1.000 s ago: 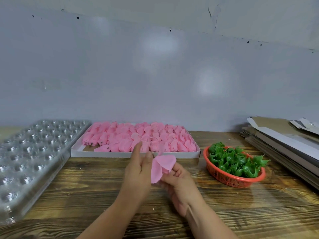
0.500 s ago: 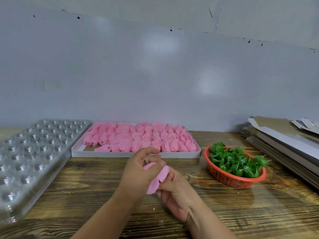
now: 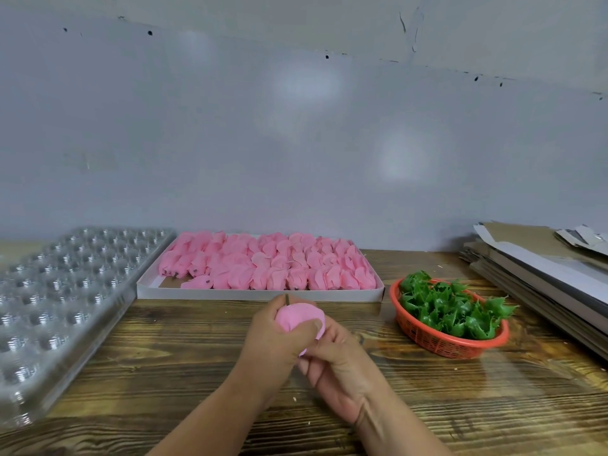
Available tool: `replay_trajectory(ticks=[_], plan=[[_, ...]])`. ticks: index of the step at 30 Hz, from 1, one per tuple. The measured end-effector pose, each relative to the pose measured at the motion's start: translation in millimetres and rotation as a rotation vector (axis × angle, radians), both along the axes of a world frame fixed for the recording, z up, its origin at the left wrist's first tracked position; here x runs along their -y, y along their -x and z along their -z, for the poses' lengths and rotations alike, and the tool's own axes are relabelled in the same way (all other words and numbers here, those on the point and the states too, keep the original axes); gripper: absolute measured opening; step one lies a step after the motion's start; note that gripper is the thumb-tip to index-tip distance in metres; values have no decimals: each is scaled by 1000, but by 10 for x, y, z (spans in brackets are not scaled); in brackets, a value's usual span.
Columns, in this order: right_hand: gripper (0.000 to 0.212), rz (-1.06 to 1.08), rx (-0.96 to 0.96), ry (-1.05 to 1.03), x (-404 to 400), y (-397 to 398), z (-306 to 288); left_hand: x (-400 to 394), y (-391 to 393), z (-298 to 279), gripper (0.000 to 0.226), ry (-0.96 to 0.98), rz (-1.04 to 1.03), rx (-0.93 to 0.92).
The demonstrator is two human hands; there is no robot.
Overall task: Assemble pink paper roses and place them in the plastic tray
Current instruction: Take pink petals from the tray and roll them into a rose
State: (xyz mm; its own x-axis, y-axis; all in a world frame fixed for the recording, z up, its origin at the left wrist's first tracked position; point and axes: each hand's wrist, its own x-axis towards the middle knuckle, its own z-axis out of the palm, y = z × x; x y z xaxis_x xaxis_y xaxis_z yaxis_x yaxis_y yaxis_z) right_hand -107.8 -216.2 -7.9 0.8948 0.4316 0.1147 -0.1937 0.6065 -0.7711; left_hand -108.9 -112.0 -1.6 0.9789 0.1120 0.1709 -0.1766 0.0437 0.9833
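head view shows both hands meeting over the wooden desk point(image 3: 164, 373), working one pink paper rose point(image 3: 297, 315). the left hand point(image 3: 276, 340) curls round the bloom, thumb pressed across its front, and a short dark stem tip pokes up above the fingers. the right hand point(image 3: 339, 360) sits just beside and under it, fingers curled against the lower edge of the paper; whether it truly pinches the paper cannot be told.

the plastic tray point(image 3: 62, 297) on the left shows only bare clear cups, so no finished rose appears to have been placed yet. the white box point(image 3: 260, 295) at the back is nearly full of pink petal pieces point(image 3: 266, 264), and the red basket point(image 3: 437, 340) is heaped with green leaf pieces point(image 3: 450, 307). judging by that, the work is at its start: this rose probably needs its green base, then a cup in the tray.
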Motion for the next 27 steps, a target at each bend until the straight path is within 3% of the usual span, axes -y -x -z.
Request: replay_trajectory(ticks=[2, 5, 8, 10, 12, 16, 20, 27], plan=[[29, 19, -4, 65, 20, -12, 0, -1, -22, 40, 29, 28, -8, -44], [22, 82, 54, 375, 184, -42, -81, -41, -32, 54, 24, 72, 32, -69], [18, 431, 173, 683, 358, -66, -158, -73, -39, 82, 34, -138, -15, -44], [22, 564, 297, 667, 369, -47, -199, -57, -27, 91, 42, -280, 37, -24], [26, 506, 439, 627, 313, 1, -223, -38, -33, 114, 44, -267, 118, -10], [25, 478, 631, 792, 256, 25, -207, -57, -53, 131, 20, -294, 101, 12], [11, 463, 608, 881, 241, 17, -183, -49, -86, 177, 31, -327, 58, 25], [22, 461, 538, 815, 196, 7, -142, -47, -99, 226, 33, -405, 20, 76]])
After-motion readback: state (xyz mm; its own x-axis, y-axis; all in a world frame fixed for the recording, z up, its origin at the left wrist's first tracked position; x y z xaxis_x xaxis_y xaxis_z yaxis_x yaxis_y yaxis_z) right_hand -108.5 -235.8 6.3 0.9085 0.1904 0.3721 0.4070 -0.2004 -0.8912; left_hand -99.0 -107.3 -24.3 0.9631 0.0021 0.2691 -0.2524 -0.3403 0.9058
